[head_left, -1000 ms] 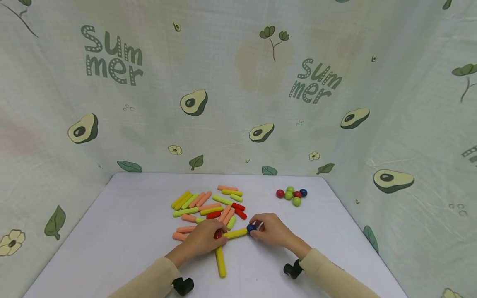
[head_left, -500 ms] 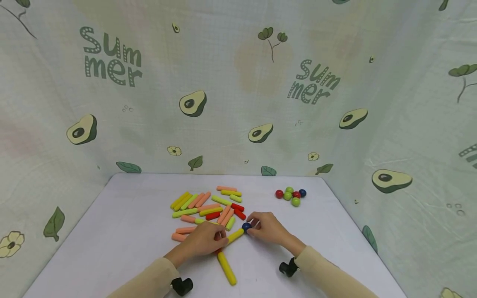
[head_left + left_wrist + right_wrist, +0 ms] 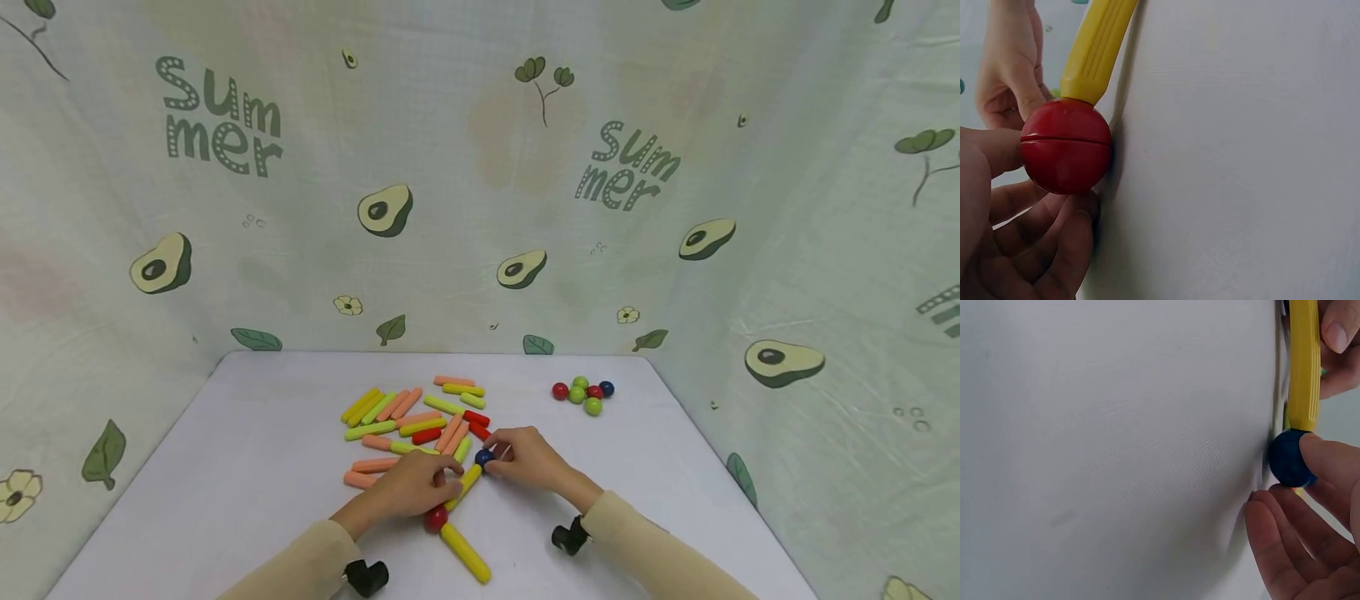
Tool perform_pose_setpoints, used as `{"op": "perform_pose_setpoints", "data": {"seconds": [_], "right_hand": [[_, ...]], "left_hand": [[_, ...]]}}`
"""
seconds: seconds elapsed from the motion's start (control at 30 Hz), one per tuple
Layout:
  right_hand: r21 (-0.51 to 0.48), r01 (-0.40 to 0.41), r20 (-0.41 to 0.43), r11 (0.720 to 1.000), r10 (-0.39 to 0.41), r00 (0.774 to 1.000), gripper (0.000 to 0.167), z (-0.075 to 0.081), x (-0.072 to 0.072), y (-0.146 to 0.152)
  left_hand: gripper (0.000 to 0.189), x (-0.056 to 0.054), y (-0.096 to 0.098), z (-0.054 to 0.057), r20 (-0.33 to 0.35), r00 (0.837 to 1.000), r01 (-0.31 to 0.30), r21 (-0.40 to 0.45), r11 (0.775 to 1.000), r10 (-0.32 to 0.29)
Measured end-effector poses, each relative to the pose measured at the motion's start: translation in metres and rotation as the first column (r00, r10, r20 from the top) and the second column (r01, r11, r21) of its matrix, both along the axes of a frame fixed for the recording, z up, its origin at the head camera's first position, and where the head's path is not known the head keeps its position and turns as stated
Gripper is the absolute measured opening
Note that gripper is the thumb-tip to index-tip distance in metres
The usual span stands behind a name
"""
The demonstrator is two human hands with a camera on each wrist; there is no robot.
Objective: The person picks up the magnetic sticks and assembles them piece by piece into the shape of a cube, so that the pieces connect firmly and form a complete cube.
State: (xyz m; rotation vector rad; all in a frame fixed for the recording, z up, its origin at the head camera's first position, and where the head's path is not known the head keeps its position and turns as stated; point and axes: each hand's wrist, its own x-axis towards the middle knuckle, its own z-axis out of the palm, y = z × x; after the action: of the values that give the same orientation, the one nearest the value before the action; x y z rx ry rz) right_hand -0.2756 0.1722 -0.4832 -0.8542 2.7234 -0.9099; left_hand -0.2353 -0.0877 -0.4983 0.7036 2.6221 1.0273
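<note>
My left hand (image 3: 411,485) is low over the table, fingers curled about the red ball (image 3: 1066,147) with its thumb and fingertips at the ball's edge. A yellow rod (image 3: 465,553) runs from this ball toward the near right. Another yellow rod (image 3: 1304,365) links the red ball's side to a blue ball (image 3: 1289,457); the left thumb overlaps its near end in the head view. My right hand (image 3: 528,460) pinches that blue ball between thumb and fingers, close to the white tabletop. The left fingertips are hidden in the head view.
Loose rods, among them an orange rod (image 3: 375,465), a lime rod (image 3: 371,430) and a red rod (image 3: 427,436), lie behind and left of my hands. Several balls, including a green ball (image 3: 593,407), sit at back right. Patterned cloth (image 3: 450,167) encloses the table.
The red ball has come out from under my left hand toward me, and the near rod has swung to the right. My right hand has shifted left with the blue ball, angling the linking rod more steeply.
</note>
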Motion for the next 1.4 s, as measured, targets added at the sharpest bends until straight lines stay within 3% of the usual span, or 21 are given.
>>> {"op": "perform_pose_setpoints", "data": {"seconds": [0.33,0.53,0.83,1.23,1.4], "right_hand": [[0.001,0.001,0.011,1.000,-0.001,1.000,0.026,-0.002,-0.001,-0.003],[-0.034,-0.030,0.013,0.999,0.031,0.999,0.027,-0.003,-0.003,-0.006],[-0.072,-0.083,0.033,0.994,0.085,0.996,0.023,-0.003,-0.004,-0.017],[-0.102,-0.118,0.054,0.988,0.124,0.991,0.021,-0.005,-0.006,-0.026],[-0.075,-0.107,0.034,0.991,0.110,0.993,0.023,0.002,-0.007,-0.021]], "left_hand": [[0.039,-0.006,0.002,-0.003,-0.054,0.996,-0.078,-0.020,0.997,0.076],[0.038,-0.009,-0.003,-0.001,-0.087,0.994,-0.074,-0.018,0.997,0.072],[0.037,-0.012,-0.005,0.001,-0.081,0.992,-0.091,0.017,0.996,0.092],[0.021,-0.013,0.001,0.000,-0.097,0.988,-0.116,0.046,0.992,0.120],[0.015,-0.012,0.004,-0.001,-0.118,0.986,-0.109,0.054,0.993,0.115]]}}
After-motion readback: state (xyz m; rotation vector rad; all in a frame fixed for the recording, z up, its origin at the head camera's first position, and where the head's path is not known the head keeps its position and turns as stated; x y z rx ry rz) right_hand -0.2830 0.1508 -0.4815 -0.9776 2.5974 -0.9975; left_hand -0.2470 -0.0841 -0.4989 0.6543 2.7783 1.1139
